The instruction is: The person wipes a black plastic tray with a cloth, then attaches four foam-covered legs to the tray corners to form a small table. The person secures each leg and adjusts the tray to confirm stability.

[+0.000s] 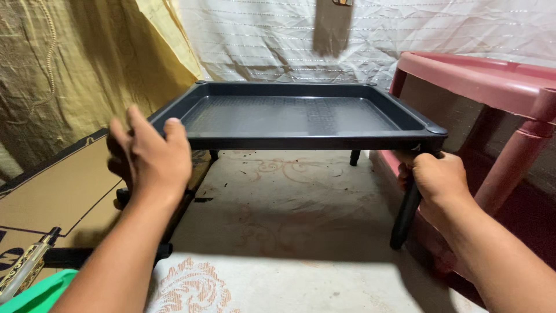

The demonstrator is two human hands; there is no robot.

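A dark plastic tray-topped shelf piece (301, 141) stands on short legs over a pale patterned floor cloth. My right hand (434, 177) grips the near right leg (405, 214) just under the tray corner. My left hand (152, 155) is at the near left corner with fingers spread and slightly blurred; it covers the corner, so contact with the leg there is hidden. Two far legs show under the tray.
A pink plastic rack (492, 81) stands close on the right. Flattened cardboard (52, 191) lies at left, with a green plastic object (40, 293) and a clear-handled tool (26, 264) at the bottom left. Cloth sheets hang behind.
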